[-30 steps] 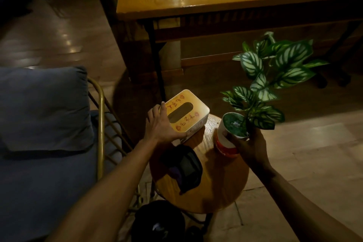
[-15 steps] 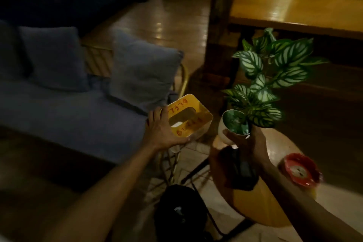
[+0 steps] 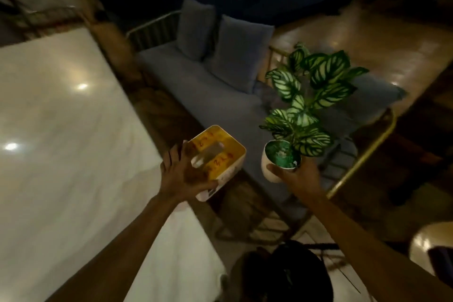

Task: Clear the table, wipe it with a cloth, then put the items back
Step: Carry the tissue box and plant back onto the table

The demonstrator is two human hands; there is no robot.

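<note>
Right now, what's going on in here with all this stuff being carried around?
A person is clearing a table. Their left hand grips a yellow-topped tissue box, and their right hand holds a potted plant by its white pot. Both are carried in the air, in front of a grey sofa, with a pale white surface on the left. Nothing is set down yet.

Tissue box (image 3: 218, 154) showing yellow top w/ red marks; plant (image 3: 308, 95) displaying green-white striped leaves, white pot (image 3: 268, 169); sofa (image 3: 196, 91) appearing grey-blue
</note>
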